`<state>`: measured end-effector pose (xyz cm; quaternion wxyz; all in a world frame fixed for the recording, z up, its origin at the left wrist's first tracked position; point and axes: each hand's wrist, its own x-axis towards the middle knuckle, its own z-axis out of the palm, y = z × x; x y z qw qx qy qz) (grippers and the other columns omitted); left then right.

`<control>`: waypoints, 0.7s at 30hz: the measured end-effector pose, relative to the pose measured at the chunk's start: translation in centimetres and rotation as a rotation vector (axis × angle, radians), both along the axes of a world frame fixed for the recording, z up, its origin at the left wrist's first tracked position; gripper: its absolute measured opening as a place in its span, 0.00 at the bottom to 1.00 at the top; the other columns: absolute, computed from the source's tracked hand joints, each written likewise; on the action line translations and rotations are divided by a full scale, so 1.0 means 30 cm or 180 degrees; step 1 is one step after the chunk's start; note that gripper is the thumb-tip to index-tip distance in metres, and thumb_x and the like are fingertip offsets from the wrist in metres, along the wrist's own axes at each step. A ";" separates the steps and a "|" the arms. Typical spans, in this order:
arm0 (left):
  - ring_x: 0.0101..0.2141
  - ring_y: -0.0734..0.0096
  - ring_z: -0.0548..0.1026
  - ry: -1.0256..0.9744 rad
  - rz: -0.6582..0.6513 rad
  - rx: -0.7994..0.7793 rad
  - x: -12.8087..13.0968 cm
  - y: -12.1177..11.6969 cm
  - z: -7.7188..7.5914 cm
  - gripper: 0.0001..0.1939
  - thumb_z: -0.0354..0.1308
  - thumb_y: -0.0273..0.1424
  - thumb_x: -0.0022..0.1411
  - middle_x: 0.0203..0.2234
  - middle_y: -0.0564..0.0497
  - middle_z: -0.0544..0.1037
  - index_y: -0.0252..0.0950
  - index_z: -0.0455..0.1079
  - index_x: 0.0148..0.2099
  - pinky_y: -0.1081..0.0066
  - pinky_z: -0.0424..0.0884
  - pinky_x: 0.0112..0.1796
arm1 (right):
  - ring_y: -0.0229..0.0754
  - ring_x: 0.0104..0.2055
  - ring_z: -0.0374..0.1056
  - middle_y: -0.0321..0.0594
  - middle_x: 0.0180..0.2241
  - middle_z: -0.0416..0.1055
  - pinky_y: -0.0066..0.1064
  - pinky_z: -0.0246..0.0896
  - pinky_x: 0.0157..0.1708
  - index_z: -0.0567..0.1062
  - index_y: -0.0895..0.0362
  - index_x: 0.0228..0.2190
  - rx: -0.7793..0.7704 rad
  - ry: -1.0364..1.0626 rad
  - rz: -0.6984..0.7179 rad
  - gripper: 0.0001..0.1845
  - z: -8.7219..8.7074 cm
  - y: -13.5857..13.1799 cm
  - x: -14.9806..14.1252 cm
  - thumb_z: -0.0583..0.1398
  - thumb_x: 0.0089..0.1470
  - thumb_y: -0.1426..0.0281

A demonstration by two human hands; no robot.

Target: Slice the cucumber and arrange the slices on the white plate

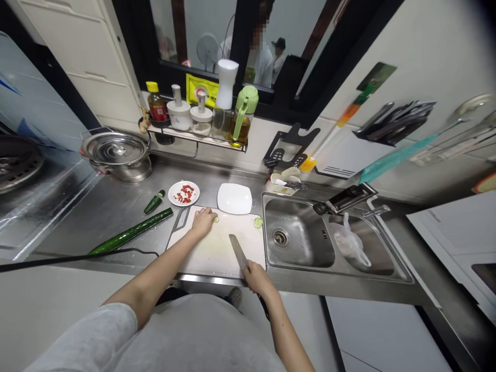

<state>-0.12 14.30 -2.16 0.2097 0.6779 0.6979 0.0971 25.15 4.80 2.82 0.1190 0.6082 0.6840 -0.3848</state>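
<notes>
Left hand (203, 222): palm down on the cutting board (217, 253), fingers at a small cucumber piece (216, 219); whether they grip it cannot be told. Right hand (256, 279): closed round the handle of a knife (237, 250), blade over the board, apart from the piece. Cucumber slices (258, 222): at the board's right edge, far corner. White dish (234, 198): just beyond the board, on the counter (127, 201). Handling note, by judgement: for clean cutting, seat the piece flat, curl the fingertips back, guide the blade by the knuckles, and keep strokes upright and even.
</notes>
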 end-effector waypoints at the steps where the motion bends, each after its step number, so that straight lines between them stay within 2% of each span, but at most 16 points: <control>1: 0.51 0.56 0.65 -0.0017 -0.0008 0.0038 0.000 0.000 0.003 0.16 0.49 0.28 0.63 0.46 0.44 0.73 0.44 0.75 0.46 0.59 0.56 0.49 | 0.38 0.31 0.67 0.40 0.28 0.73 0.25 0.53 0.33 0.72 0.60 0.40 0.0021 -0.0019 -0.0019 0.13 0.001 -0.001 -0.001 0.50 0.63 0.68; 7: 0.42 0.62 0.73 -0.0389 0.0475 -0.0132 0.003 -0.007 0.017 0.09 0.53 0.33 0.62 0.38 0.49 0.80 0.41 0.74 0.40 0.61 0.59 0.48 | 0.38 0.32 0.67 0.41 0.30 0.74 0.25 0.52 0.32 0.72 0.59 0.39 0.0080 -0.0071 -0.0072 0.12 0.003 -0.001 -0.004 0.51 0.62 0.67; 12: 0.38 0.68 0.76 -0.0879 0.0950 -0.0384 -0.015 -0.053 0.032 0.09 0.59 0.37 0.56 0.35 0.55 0.81 0.42 0.74 0.39 0.66 0.62 0.45 | 0.38 0.32 0.67 0.42 0.30 0.74 0.25 0.52 0.33 0.72 0.59 0.39 0.0059 -0.0077 -0.0025 0.12 0.001 0.003 -0.003 0.51 0.62 0.68; 16: 0.38 0.68 0.76 -0.0937 0.0925 -0.0531 -0.032 -0.122 0.024 0.08 0.59 0.35 0.55 0.33 0.55 0.82 0.42 0.74 0.39 0.67 0.63 0.44 | 0.38 0.32 0.67 0.40 0.28 0.73 0.25 0.52 0.33 0.73 0.60 0.40 0.0054 -0.0087 0.0009 0.13 -0.003 0.002 -0.004 0.50 0.62 0.68; 21: 0.38 0.66 0.76 -0.0731 0.0680 -0.0586 -0.022 -0.212 -0.001 0.09 0.55 0.31 0.56 0.32 0.54 0.81 0.42 0.74 0.40 0.64 0.59 0.46 | 0.39 0.34 0.68 0.42 0.30 0.74 0.26 0.52 0.34 0.73 0.60 0.40 0.0097 -0.0132 0.0041 0.13 -0.005 0.001 -0.005 0.50 0.62 0.68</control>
